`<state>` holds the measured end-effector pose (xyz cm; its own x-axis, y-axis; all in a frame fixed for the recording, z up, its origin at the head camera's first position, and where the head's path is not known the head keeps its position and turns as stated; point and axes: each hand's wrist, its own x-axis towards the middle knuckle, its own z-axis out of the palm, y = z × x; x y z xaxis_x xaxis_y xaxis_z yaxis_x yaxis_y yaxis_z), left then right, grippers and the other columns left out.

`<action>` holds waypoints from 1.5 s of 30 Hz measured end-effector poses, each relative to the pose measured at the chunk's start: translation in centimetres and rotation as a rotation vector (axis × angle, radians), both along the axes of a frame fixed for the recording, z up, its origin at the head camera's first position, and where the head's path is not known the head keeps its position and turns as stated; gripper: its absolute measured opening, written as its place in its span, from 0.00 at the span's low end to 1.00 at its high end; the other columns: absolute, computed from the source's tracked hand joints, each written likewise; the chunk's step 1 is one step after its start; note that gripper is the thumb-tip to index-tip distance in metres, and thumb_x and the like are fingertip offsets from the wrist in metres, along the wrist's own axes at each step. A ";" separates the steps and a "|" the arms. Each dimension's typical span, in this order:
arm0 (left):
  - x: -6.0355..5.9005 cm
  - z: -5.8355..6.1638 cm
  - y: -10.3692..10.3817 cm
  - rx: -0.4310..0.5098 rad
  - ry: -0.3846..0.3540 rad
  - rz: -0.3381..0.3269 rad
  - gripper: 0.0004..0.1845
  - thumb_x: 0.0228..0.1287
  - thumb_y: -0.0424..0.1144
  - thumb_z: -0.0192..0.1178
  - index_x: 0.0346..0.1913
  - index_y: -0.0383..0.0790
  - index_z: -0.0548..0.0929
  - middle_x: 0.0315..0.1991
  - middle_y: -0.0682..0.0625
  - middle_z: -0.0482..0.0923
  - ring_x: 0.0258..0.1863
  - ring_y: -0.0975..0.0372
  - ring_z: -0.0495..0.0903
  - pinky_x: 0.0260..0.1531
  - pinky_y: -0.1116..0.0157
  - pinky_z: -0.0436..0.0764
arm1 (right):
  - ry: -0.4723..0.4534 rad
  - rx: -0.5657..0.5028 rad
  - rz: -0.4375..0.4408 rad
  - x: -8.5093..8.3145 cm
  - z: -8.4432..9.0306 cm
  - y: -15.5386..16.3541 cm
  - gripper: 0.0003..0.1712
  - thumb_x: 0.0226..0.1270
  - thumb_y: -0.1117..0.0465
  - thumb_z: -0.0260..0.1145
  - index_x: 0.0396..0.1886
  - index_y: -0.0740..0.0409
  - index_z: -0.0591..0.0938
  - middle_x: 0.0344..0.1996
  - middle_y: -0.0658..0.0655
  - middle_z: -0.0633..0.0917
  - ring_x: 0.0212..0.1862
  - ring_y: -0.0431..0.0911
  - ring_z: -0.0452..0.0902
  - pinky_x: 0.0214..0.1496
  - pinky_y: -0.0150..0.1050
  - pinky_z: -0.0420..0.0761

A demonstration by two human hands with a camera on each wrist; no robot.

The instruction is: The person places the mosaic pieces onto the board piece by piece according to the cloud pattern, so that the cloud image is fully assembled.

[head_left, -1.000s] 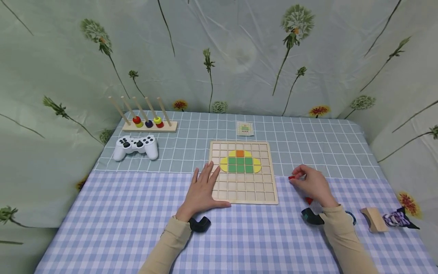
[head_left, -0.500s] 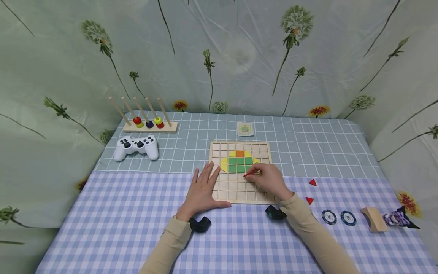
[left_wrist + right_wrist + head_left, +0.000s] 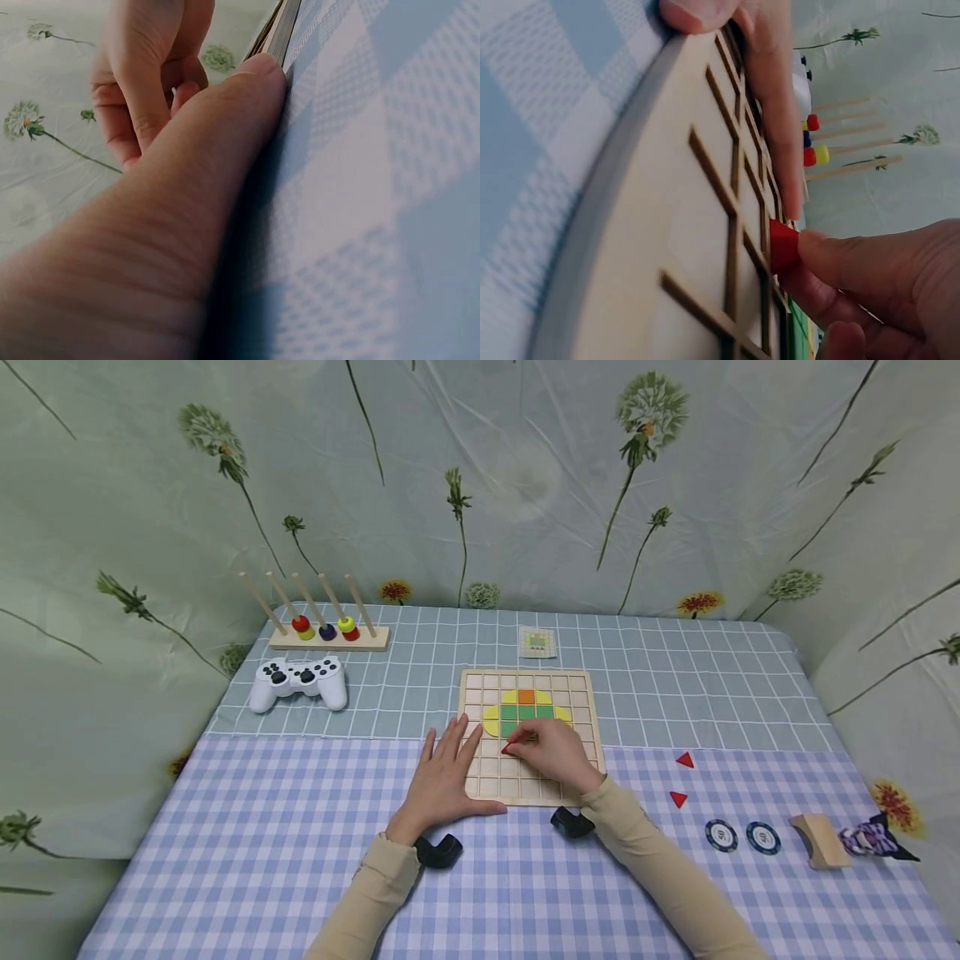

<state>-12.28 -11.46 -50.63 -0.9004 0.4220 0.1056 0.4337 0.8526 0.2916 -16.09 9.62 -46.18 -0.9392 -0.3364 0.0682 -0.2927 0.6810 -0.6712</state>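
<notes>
Head view: left hand (image 3: 442, 777) lay flat, fingers straight, steadying wooden grid board (image 3: 585, 777) on counter (image 3: 262, 843); right hand (image 3: 551, 752) pinched red piece (image 3: 507, 748) just below green tiles (image 3: 527, 712). Risk: piece catching rib, tilting

Left wrist: thumb against board edge

Right wrist: red piece at cell rim, not seated. No legible writing

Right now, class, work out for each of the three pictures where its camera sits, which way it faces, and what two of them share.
Head: worn high, looking forward and down at the grid board; both hands and sleeves show, the left hand flat at the board's edge.
Left wrist: low on the cloth, looking along the thumb to the board's edge.
Right wrist: low, looking across the board at the right hand pinching a red piece.
Shared: head and right wrist both show the red piece and bead rack.
</notes>
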 end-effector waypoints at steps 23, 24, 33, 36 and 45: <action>-0.1 0.2 0.2 0.009 -0.007 -0.005 0.66 0.37 0.81 0.55 0.76 0.45 0.48 0.75 0.44 0.40 0.73 0.55 0.36 0.68 0.52 0.33 | 0.056 0.002 -0.043 1.3 0.2 2.3 0.03 0.56 0.57 0.72 0.26 0.49 0.86 0.21 0.41 0.77 0.27 0.39 0.70 0.28 0.36 0.71; -0.1 0.2 0.2 0.006 -0.008 -0.003 0.66 0.37 0.81 0.55 0.76 0.45 0.48 0.75 0.44 0.40 0.73 0.55 0.36 0.68 0.52 0.33 | 0.053 -0.005 -0.050 1.5 0.3 2.9 0.03 0.56 0.58 0.72 0.27 0.49 0.86 0.21 0.42 0.76 0.26 0.39 0.70 0.28 0.37 0.70; 0.0 0.2 0.0 0.007 -0.008 -0.002 0.66 0.37 0.81 0.55 0.76 0.45 0.48 0.75 0.44 0.40 0.73 0.55 0.36 0.68 0.53 0.33 | 0.035 0.038 -0.161 3.2 0.9 10.1 0.03 0.58 0.60 0.71 0.31 0.53 0.86 0.22 0.44 0.79 0.21 0.41 0.67 0.21 0.34 0.66; 0.0 0.1 0.0 0.009 -0.004 -0.002 0.66 0.37 0.81 0.55 0.76 0.44 0.49 0.75 0.44 0.40 0.73 0.55 0.36 0.68 0.52 0.34 | 0.013 0.076 -0.185 4.0 1.2 12.5 0.04 0.58 0.60 0.71 0.33 0.54 0.86 0.23 0.45 0.81 0.20 0.41 0.67 0.20 0.34 0.66; 0.1 0.2 0.0 0.026 0.010 -0.007 0.66 0.37 0.80 0.56 0.75 0.43 0.50 0.75 0.43 0.41 0.73 0.54 0.38 0.68 0.51 0.35 | -0.070 0.189 -0.192 6.6 1.6 18.0 0.08 0.56 0.60 0.72 0.35 0.57 0.85 0.20 0.47 0.79 0.20 0.41 0.67 0.20 0.35 0.66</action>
<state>-12.22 -11.50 -50.45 -0.8964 0.4251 0.1256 0.4425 0.8416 0.3097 -9.54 27.60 -44.59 -0.9873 -0.1522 -0.0458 -0.1036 0.8347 -0.5409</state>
